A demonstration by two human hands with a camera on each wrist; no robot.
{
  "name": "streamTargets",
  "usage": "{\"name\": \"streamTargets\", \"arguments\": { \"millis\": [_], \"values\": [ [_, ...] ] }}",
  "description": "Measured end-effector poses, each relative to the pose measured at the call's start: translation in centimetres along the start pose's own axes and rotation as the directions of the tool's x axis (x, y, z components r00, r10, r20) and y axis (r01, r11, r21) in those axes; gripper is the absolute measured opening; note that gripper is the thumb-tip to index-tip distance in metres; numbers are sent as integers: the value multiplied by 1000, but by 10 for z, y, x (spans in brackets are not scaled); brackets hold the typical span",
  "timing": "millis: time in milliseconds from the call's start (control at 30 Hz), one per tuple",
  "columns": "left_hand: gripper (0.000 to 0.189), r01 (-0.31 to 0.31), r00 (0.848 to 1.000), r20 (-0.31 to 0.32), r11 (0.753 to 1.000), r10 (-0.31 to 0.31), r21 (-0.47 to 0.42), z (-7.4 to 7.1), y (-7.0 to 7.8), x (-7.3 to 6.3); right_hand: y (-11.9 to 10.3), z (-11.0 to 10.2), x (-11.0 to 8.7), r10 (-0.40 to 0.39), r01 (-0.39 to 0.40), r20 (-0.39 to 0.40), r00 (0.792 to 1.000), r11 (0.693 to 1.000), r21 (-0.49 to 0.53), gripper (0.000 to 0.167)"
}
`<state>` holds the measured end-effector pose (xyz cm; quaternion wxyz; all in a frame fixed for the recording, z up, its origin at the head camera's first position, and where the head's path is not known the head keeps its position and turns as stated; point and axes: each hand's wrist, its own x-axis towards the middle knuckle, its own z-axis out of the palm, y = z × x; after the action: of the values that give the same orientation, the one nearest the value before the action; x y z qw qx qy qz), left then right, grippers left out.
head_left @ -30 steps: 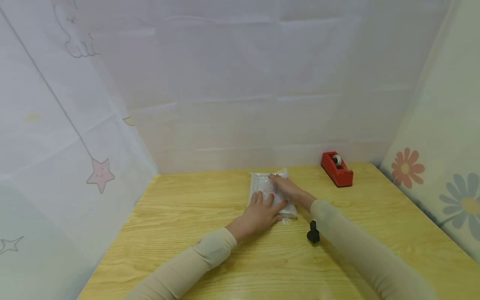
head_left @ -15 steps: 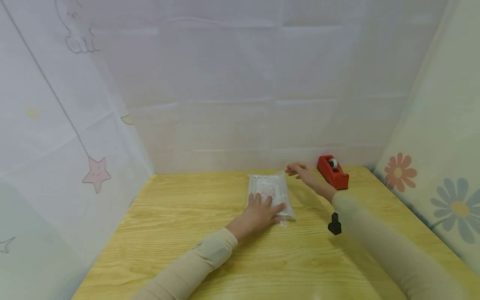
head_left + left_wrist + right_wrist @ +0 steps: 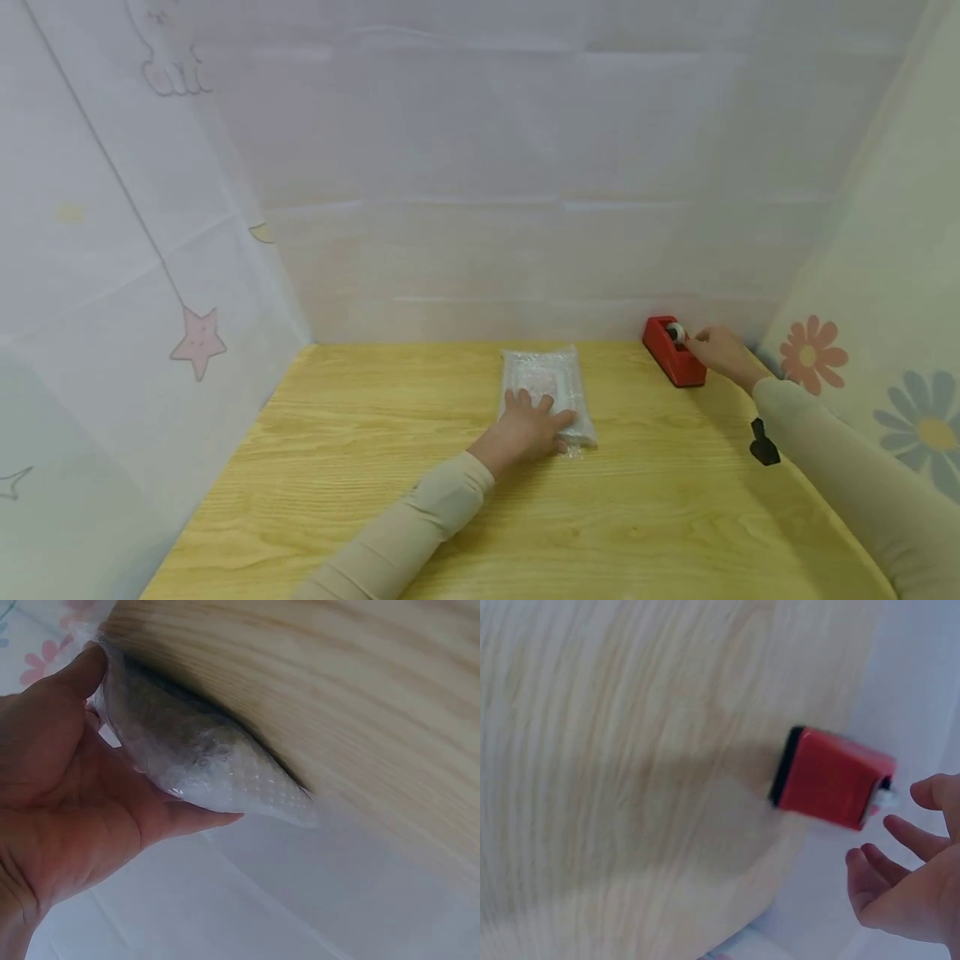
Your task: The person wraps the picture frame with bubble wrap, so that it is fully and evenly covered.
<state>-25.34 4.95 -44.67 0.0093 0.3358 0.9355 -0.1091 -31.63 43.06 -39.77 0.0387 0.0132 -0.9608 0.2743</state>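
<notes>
A flat package in clear bubble wrap (image 3: 566, 379) lies on the wooden table. My left hand (image 3: 525, 427) rests on its near part with the fingers spread. The left wrist view shows the package (image 3: 217, 769) under that hand, its plastic crinkled at the edge. Farther right, a red tape dispenser (image 3: 675, 365) carries a white tape roll. My right hand (image 3: 722, 350) is just right of the dispenser, level with its top. From the right wrist, the bent fingers (image 3: 919, 838) appear apart from one another beside the dispenser's top, with no tape visibly held.
A wooden table (image 3: 360, 417) extends around the package. White printed cloth (image 3: 450, 208) hangs behind and at both sides, close to the dispenser. A small black device (image 3: 763, 443) is seen beneath my right forearm.
My right hand has left the package and moved right to the tape dispenser. The left hand has stayed on the package. The black device has moved along with the right forearm.
</notes>
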Motion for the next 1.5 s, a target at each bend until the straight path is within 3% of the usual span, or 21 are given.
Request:
{"name": "streamTargets", "arguments": {
  "millis": [233, 600, 867, 1067, 1233, 1333, 1500],
  "values": [
    [61, 7, 1000, 29, 1000, -7, -14, -4, 2, 0, 27, 3, 1, 76, -77, 84, 994, 997, 2, 54],
    [59, 25, 998, 51, 999, -23, -28, -11, 1, 0, 31, -4, 12, 108, -111, 45, 993, 990, 81, 51],
    [61, 30, 996, 89, 999, -27, -37, -12, 3, 3, 32, -8, 21, 89, -92, 31, 996, 990, 106, 33],
    [61, 45, 992, 118, 998, -38, -53, -13, 3, 1, 21, -11, 18, 164, -183, 95, 982, 951, 251, 43],
    [61, 50, 992, 117, 998, -45, -44, -15, 3, 0, 14, -15, 13, 178, -212, 128, 976, 916, 340, 48],
    [61, 55, 992, 120, 997, -49, -48, -14, 3, -1, 11, -15, 10, 198, -265, 188, 962, 844, 466, 49],
    [63, 55, 991, 129, 997, -47, -61, -12, 1, -2, 10, -9, 6, 254, -361, 256, 933, 634, 684, 56]
  ]
}}
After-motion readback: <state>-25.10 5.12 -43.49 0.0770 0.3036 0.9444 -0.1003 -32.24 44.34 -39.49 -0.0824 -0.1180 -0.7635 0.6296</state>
